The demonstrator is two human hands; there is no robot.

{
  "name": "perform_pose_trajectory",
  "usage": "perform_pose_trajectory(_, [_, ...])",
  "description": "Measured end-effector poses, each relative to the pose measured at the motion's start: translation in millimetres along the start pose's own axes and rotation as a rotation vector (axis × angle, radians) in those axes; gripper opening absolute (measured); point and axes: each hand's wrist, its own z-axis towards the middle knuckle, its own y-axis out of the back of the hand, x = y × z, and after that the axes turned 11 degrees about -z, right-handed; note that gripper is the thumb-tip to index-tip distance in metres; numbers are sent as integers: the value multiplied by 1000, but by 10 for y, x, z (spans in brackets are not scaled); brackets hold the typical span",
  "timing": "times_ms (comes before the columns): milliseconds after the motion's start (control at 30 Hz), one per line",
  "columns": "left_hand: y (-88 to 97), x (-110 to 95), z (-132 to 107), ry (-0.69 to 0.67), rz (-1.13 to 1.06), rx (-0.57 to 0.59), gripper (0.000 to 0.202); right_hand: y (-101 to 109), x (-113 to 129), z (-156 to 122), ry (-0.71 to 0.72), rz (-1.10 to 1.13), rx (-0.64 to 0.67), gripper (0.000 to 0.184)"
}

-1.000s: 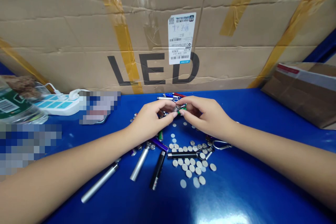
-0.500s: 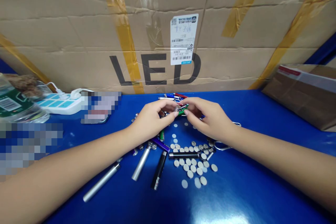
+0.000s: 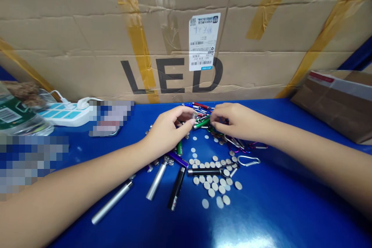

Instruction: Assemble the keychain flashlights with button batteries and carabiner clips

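Evidently, the left hand (image 3: pixel 171 130) holds a narrow pinch, thumb and forefinger closed on a small silvery piece (image 3: pixel 194 116) whose exact kind is partly hidden. Just to its right, a green pen-shaped tube (image 3: pixel 201 124) slants between the hands; at its right end lie the curled fingertips of the right hand (image 3: pixel 236 119), whose grip (the contact being covered) cannot be told. Good handling would probably call for a light, square pinch on the silvery piece, the tube lined up with it, and both wrists raised well above the loose cells.

Counted from left to right: one green-labelled bottle (image 3: pixel 20 112); one power strip (image 3: pixel 62 114) with two white plugs (image 3: pixel 83 104); in the foreground, two silver tubes (image 3: pixel 112 202), two black tubes (image 3: pixel 176 189) and one purple tube (image 3: pixel 178 159); behind, a heap of coloured tubes (image 3: pixel 202 105), overlapping beyond counting; some thirty button cells (image 3: pixel 211 192), several overlapping; one clearly separate silver carabiner (image 3: pixel 250 163); one brown paper bag (image 3: pixel 331 104).
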Motion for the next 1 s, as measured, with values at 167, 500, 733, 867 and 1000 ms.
perform_pose_trajectory(167, [5, 39, 4, -15, -50, -57, 23, 131, -36, -28, -49, -61, 149, 16])
perform_pose_trajectory(500, [24, 143, 32, -111, -190, -247, 21, 61, 5, -25, -40, -27, -30, 17])
perform_pose_trajectory(733, [26, 156, 48, -110, -268, -264, 21, -27, 323, 360, 134, -109, -88, 21])
perform_pose_trajectory(867, [27, 152, 49, -118, -267, -284, 21, -67, 433, 611, 178, -174, 30, 24])
perform_pose_trajectory(1000, [25, 159, 55, -137, -256, -277, 20, -113, 479, 662, 136, -182, 62, 26])
